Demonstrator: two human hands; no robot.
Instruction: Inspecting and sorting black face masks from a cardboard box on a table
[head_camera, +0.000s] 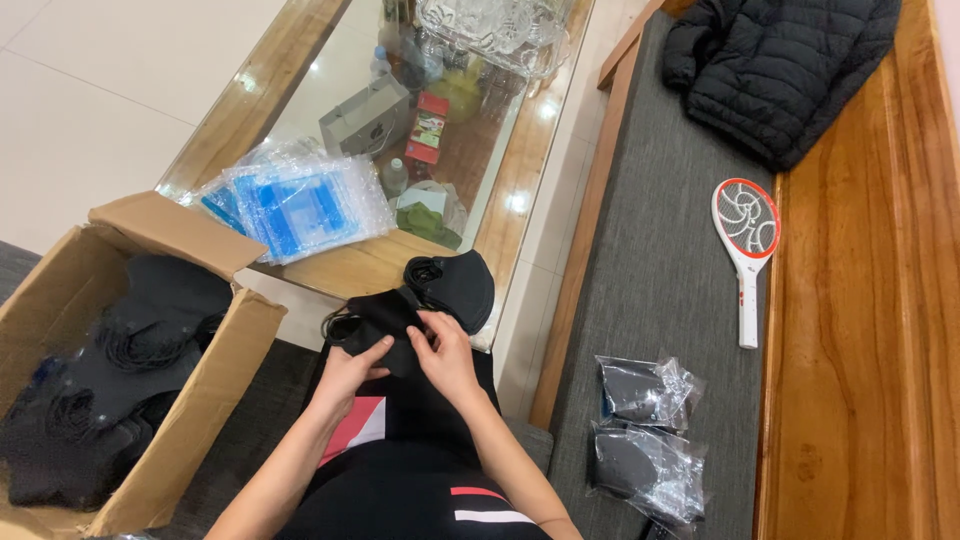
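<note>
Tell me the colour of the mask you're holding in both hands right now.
Black, as the head view shows: the mask is plain black fabric, held between the left hand and right hand.

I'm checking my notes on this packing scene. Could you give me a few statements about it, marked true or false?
1. Both the left hand and the right hand hold a black mask. True.
2. The cardboard box is full of white masks. False: its contents are black.
3. Two bagged masks lie on the grey cushion. True.
4. The racket-shaped swatter lies on the glass table. False: it lies on the cushion by the wooden edge.
</note>
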